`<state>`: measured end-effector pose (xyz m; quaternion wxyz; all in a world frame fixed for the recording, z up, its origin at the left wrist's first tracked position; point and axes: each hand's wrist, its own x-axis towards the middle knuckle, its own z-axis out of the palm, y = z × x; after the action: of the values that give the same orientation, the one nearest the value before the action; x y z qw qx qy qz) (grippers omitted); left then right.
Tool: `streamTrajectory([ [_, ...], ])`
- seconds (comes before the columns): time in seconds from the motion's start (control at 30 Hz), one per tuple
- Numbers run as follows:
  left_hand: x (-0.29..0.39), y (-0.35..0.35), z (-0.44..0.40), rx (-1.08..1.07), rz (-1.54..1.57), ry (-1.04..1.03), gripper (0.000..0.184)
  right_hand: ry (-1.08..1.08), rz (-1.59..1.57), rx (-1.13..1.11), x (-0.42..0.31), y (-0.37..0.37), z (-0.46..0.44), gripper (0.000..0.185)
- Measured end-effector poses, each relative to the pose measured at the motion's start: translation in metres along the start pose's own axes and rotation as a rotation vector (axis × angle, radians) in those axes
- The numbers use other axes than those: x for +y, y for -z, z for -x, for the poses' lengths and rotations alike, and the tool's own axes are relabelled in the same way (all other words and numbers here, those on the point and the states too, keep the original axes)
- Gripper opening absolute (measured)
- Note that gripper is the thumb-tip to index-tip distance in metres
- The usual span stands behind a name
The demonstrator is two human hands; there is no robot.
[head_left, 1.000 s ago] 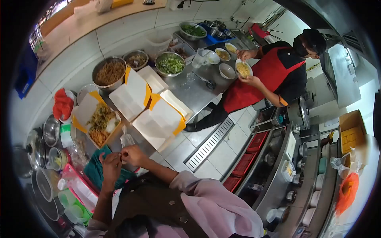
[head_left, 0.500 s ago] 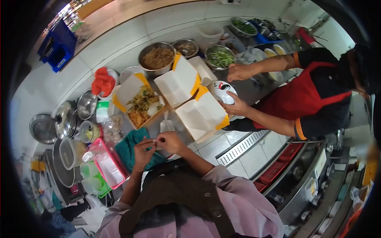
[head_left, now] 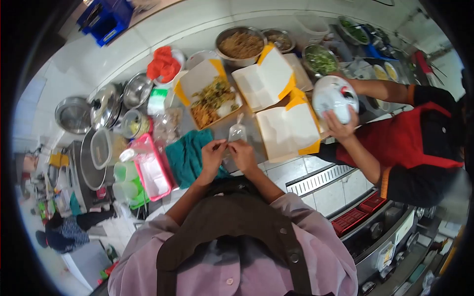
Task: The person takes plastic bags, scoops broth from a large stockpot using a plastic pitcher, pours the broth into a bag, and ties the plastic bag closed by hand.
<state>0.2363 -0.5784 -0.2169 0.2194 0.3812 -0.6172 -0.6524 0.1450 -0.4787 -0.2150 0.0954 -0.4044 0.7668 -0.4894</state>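
My left hand point(head_left: 212, 157) and my right hand point(head_left: 242, 154) meet in front of my apron, fingertips pinched together. Whatever lies between them is too small to make out. Just beyond my right hand a small clear plastic bag point(head_left: 237, 132), its neck gathered, rests on the metal counter. A crumpled teal cloth point(head_left: 185, 160) is beside my left hand. Farther back stands an open food box point(head_left: 205, 116) holding fried-looking food, greens and a white mound. Two open boxes with white insides, an upper box point(head_left: 259, 84) and a lower box point(head_left: 284, 130), are to the right.
A co-worker's hand point(head_left: 340, 123) holds a white bowl with a rooster picture point(head_left: 328, 101). Along the wall are a bowl of brown noodle-like food point(head_left: 242, 45) and a bowl of chopped greens point(head_left: 320, 60). A pink tray point(head_left: 153, 170) and green cups point(head_left: 124, 172) lie left.
My view has shifted, moving the counter rightward and upward. My hands remain together at the fingertips. The co-worker has lifted and tilted the rooster bowl, now with both hands at it.
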Motion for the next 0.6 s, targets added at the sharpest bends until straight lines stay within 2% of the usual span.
streamTrajectory([
  [0.07,0.001,0.000,0.002,0.043,0.008,0.072,0.015,0.032,0.047,-0.031,0.007,-0.007,0.007,0.016],
  [0.1,0.008,0.001,0.003,0.056,0.035,0.124,0.016,0.123,0.058,0.000,0.003,-0.004,0.006,0.020],
  [0.2,0.009,0.003,-0.001,0.075,0.136,0.219,0.016,0.131,0.001,-0.023,0.005,-0.003,0.005,0.024],
  [0.27,0.007,0.004,-0.005,0.001,0.231,0.274,0.017,0.261,0.004,0.053,0.003,0.000,0.000,0.027],
  [0.33,0.012,0.009,-0.003,-0.017,0.273,0.298,0.017,0.250,-0.036,0.050,0.002,-0.001,-0.001,0.026],
  [0.43,0.013,0.012,-0.001,-0.063,0.329,0.297,0.017,0.167,-0.098,0.034,-0.003,-0.002,-0.003,0.021],
  [0.5,0.013,0.015,-0.002,-0.091,0.339,0.268,0.018,-0.029,-0.264,0.065,-0.007,-0.003,-0.004,0.022],
  [0.6,0.016,0.018,-0.001,-0.110,0.384,0.238,0.021,-0.134,-0.434,0.077,-0.009,-0.005,-0.007,0.021],
])
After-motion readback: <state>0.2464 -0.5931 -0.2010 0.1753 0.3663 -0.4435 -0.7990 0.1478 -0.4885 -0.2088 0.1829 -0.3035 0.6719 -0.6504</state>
